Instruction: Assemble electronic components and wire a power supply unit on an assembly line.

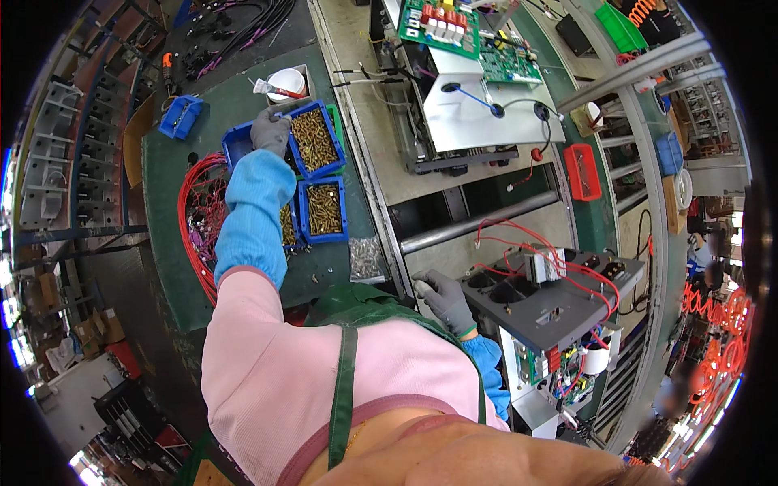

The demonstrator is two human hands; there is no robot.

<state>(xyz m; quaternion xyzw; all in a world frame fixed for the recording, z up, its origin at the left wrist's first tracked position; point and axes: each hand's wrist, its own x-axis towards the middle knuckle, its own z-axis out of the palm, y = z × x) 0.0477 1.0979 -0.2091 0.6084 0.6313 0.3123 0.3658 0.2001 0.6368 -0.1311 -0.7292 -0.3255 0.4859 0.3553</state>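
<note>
L hand [270, 131], grey glove w/ blue sleeve cover, reaches far-left over the blue bins [312, 174] on the green worktop [162, 267]; fingers curled down at the rim between the part-hidden bin and the far bin of brass screws [314, 139]. Looks like a pinch, but can't tell if it actually grips a screw. R hand [444, 298], also grey-gloved, rests fingers bent on the near-left corner of the grey chassis [539, 304] at right; steadying it, not clamped round anything. Screws: small, light, rigid metal, smooth, likely slippery in gloves; judge best picked singly by fingertip pinch on the shank near the head. They lie jumbled in the bins, no common direction; long axis = shank, mostly lying flat-ish. Second bin of screws [325, 209] sits nearer, touching the first. Chassis: stiff, prob. heavy, long axis running left-near to right-far; red wires [519, 243] looped over it are soft and snaggable. Red cable bundle [198, 227] lies left of the bins.
</note>
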